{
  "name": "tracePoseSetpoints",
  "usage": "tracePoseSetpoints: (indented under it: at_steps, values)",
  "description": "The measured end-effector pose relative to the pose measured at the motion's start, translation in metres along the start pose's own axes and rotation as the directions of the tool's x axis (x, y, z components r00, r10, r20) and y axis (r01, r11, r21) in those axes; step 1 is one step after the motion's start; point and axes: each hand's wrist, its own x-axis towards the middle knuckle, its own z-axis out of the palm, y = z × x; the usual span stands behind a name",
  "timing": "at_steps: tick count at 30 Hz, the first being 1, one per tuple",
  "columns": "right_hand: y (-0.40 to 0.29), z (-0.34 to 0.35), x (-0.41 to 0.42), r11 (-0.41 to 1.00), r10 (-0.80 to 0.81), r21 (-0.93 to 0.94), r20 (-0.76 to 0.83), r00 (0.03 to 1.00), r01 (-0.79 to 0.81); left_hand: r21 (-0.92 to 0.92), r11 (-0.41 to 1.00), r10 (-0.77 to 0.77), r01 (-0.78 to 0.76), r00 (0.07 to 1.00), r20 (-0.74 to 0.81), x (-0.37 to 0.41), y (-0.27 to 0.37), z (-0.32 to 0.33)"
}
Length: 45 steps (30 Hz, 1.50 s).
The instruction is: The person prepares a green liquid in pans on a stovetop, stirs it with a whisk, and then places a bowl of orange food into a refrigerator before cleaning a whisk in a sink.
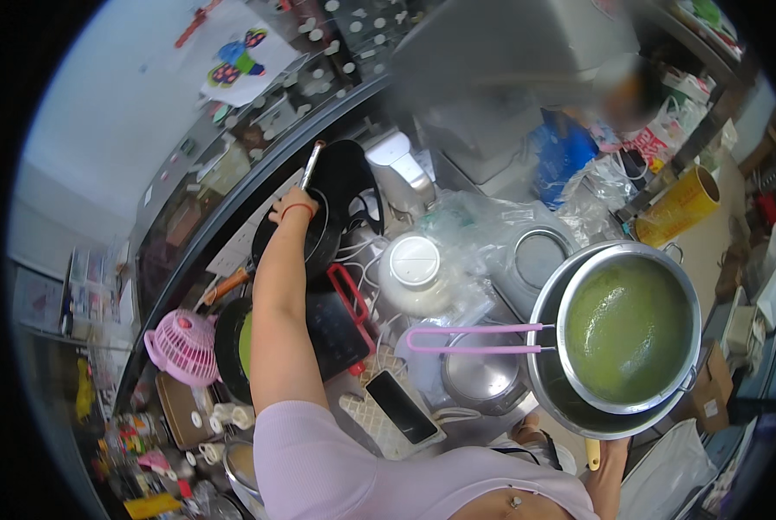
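My left hand reaches over the dark pans at the back left, its fingers curled at the lower end of a shiny metal handle. Under that wrist is a black pan. At the right, a large steel bowl is held up by my right hand, whose fingers are mostly hidden beneath it. A round strainer with a pink handle rests across the bowl, filled with smooth green liquid. Beside the right hand, a pale yellow handle sticks out below the bowl.
A red-edged induction cooker sits beside a green-filled pan and a pink fan. A white-lidded jar, an upturned steel bowl and a phone on a quilted mitt occupy the middle. Plastic bags lie behind.
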Motion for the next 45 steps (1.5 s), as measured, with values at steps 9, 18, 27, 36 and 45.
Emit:
tracePoseSetpoints:
  at_steps: [9,18,27,36,45]
  values:
    - [0.008,0.011,-0.009,0.999,0.040,-0.020,-0.100,0.994,-0.042,-0.472,0.715,0.277,-0.516,0.829,-0.486,-0.022,-0.042,-0.070]
    - [0.042,0.018,0.011,1.000,0.001,0.030,0.132,0.991,-0.005,-0.806,0.216,0.348,-0.550,0.815,-0.463,-0.052,-0.102,-0.108]
    - [0.035,0.073,-0.004,0.995,-0.092,0.073,0.301,0.949,0.073,-0.759,0.018,0.395,-0.650,0.702,-0.592,-0.199,-0.086,-0.147]
    - [0.015,0.043,-0.011,0.996,-0.020,0.090,0.351,0.936,-0.012,-0.815,-0.465,0.814,-0.344,0.195,-0.547,-0.368,-0.006,-0.128]
    - [-0.031,-0.082,-0.020,0.939,-0.176,0.321,0.148,0.973,0.121,-0.952,-0.135,0.986,-0.276,-0.134,-0.101,-0.482,0.103,-0.093]
